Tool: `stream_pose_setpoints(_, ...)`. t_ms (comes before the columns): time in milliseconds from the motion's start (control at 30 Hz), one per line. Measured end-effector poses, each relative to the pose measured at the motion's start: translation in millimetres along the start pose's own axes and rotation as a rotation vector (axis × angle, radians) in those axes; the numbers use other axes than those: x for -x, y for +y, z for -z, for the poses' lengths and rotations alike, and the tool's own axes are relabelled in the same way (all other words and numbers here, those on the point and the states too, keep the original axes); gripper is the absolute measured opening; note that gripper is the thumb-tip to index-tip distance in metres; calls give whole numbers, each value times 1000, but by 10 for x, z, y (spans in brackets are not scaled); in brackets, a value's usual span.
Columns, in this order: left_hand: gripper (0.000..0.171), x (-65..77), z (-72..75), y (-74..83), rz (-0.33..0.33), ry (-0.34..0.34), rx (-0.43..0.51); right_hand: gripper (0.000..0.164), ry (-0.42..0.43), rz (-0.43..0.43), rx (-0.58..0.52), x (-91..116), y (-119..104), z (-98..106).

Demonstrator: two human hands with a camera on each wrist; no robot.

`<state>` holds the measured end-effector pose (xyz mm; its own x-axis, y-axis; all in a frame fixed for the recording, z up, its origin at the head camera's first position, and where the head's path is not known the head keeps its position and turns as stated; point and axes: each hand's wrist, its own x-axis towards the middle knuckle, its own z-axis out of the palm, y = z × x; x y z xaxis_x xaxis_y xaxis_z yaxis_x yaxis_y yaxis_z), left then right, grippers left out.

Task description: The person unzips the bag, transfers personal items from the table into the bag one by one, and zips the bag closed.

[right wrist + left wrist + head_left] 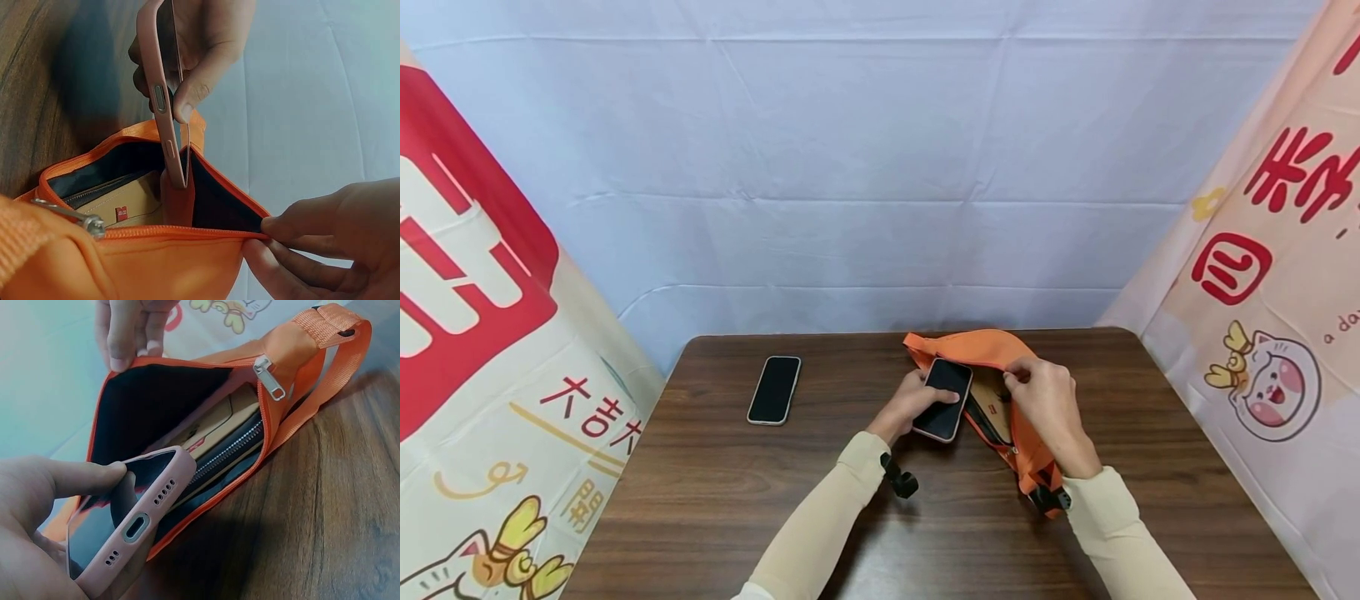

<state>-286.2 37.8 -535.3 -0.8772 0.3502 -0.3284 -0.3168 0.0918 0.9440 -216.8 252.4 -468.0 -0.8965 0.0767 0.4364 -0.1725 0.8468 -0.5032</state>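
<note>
My left hand (912, 403) grips a phone in a pink case (943, 400), thumb across its dark screen. In the right wrist view one end of the phone (164, 94) dips into the mouth of an orange zippered bag (1026, 433). My right hand (1048, 400) pinches the bag's upper edge and pulls the opening wide. Within the bag lies a tan item with a small red label (122, 212), beside a dark zipper (231, 450). A silver zipper pull (270, 378) hangs at one end of the opening.
A second phone (774, 390) lies screen up on the left of the wooden table (715, 500). The bag's strap and black buckle (1048, 498) rest near my right wrist. A white cloth (850, 167) hangs behind the table, with printed cloths at both sides.
</note>
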Motion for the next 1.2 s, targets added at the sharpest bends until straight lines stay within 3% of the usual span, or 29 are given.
stream_pose_setpoints(1033, 27, -45, -166, 71, -9, 2, 75, 7, -8, -22, -2, -8, -4, 13)
stream_pose_setpoints(1200, 29, -53, -201, 81, -17, 16, 92, 7, -18, -29, -9, -13, -15, 25)
